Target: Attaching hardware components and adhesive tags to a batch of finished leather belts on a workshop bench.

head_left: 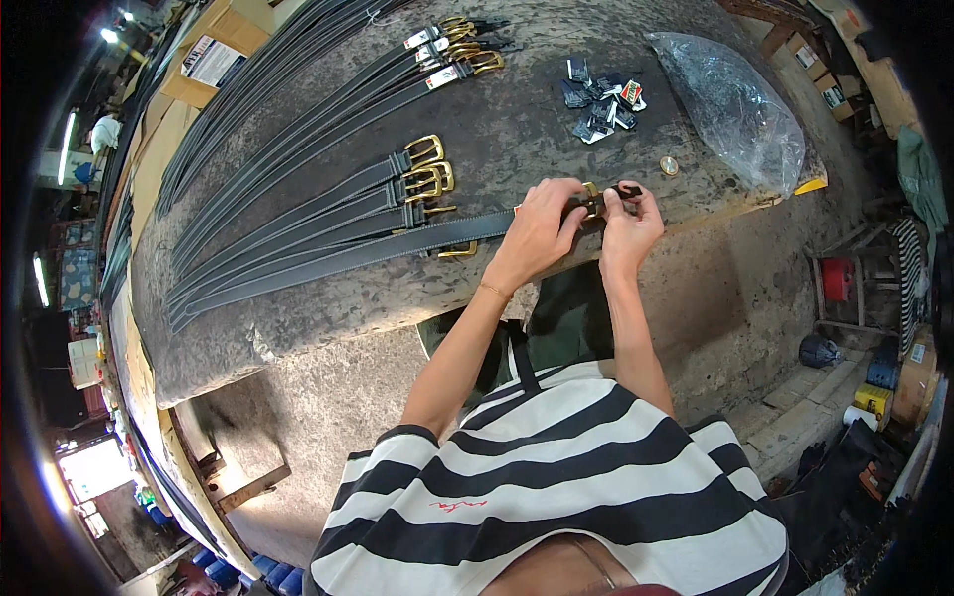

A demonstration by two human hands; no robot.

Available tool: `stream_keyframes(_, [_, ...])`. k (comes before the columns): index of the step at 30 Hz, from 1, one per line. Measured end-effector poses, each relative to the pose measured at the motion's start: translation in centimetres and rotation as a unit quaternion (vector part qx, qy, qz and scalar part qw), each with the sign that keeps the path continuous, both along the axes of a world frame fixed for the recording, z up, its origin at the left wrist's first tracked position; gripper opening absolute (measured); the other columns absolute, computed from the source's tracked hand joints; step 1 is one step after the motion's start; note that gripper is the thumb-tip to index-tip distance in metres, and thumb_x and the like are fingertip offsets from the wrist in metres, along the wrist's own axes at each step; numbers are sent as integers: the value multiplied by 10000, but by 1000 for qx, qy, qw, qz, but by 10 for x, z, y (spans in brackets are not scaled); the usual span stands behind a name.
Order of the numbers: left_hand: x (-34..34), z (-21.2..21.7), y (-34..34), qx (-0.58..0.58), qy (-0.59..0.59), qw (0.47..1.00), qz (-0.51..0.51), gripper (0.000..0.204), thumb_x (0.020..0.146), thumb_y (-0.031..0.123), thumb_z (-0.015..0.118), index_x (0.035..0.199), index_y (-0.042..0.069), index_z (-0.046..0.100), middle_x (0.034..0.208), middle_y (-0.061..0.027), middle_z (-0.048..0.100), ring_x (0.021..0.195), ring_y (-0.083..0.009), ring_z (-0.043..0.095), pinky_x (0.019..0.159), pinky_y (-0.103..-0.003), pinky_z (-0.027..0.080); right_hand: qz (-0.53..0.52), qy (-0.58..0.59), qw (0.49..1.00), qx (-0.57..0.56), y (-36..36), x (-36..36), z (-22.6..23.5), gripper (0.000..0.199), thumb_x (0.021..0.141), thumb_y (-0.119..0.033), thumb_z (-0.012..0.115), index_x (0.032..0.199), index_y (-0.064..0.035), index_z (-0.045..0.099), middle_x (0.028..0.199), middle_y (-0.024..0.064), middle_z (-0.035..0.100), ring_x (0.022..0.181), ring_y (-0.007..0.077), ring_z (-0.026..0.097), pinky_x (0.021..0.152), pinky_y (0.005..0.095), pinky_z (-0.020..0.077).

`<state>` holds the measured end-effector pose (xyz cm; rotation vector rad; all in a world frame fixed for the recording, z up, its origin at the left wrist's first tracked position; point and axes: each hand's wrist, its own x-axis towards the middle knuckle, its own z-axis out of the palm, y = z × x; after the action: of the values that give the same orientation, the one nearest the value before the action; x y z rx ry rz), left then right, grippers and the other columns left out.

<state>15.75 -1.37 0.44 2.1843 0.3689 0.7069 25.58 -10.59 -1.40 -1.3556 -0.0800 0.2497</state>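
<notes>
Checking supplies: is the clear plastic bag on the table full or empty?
Apparently empty: the clear plastic bag lies crumpled with nothing visible inside.

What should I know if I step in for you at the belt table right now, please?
Left hand: pressing the belt end down near its brass buckle.
Right hand: pinching a small dark piece at the buckle.
Buckled belts lie in rows to the left; more further back.
Loose dark tags and a clear bag lie beyond the hands.
This belt's end piece looks unfinished.

Black-and-white striped short-sleeved shirt (pixel 556 477), thin gold bracelet (pixel 494 290), bare forearms
</notes>
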Motion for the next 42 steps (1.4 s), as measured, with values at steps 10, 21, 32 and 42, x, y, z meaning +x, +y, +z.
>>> stream_keyframes(10, [6,-1,0,-11,-9,999,52,363,891,121,715,1226,29,612,1071,-148,692,999,-331,636,910,-418,478,45,69,996,-36,-3,30,10,227,869,77,735,1078,47,652,991,93,665,848,165,681,705,288,613])
stream_keyframes(21, [-31,34,15,159,-28,983,92,488,827,233,790,1245,46,623,1269,-137,644,1255,-337,567,1095,-474,394,278,-505,783,-233,-36,40,51,499,810,-171,820,1234,-33,597,1429,169,565,1344,363,507,1090,475,430])
stream_keyframes(32, [-115,30,48,186,148,964,121,392,746,87,711,1132,55,650,1059,-109,602,1086,-327,565,1071,-472,396,459,-639,581,-210,-3,82,74,366,763,-112,827,1069,6,663,1246,159,653,1169,382,619,918,445,552])
stream_keyframes(42, [-422,45,215,351,225,720,555,345,768,-34,610,1089,61,693,1031,-137,670,1068,-347,584,914,-475,462,411,-666,582,-222,96,134,123,337,787,-5,794,1099,45,677,1295,177,652,1176,391,624,928,453,549])
